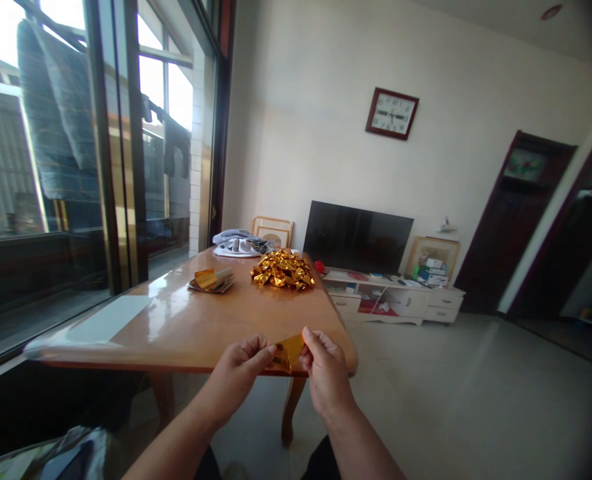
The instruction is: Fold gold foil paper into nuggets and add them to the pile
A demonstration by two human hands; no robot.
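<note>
Between my two hands, a partly folded sheet of gold foil paper [290, 353] is held at the near edge of the wooden table [196, 333]. My left hand [246, 367] pinches its left side between thumb and fingers. On the other side, my right hand [323, 363] grips the right corner, thumb on top. Farther back on the table lies a heap of folded gold foil pieces [283, 269]. To the left of the heap sits a small stack of foil sheets [211, 280], its top sheets curling up.
Folded clothes [241, 243] lie at the table's far end. A white sheet [111, 319] rests along the left side, by the window. Beyond the table stand a television [358, 233] and a low white cabinet [411, 301]. A bag [61, 457] is at the lower left.
</note>
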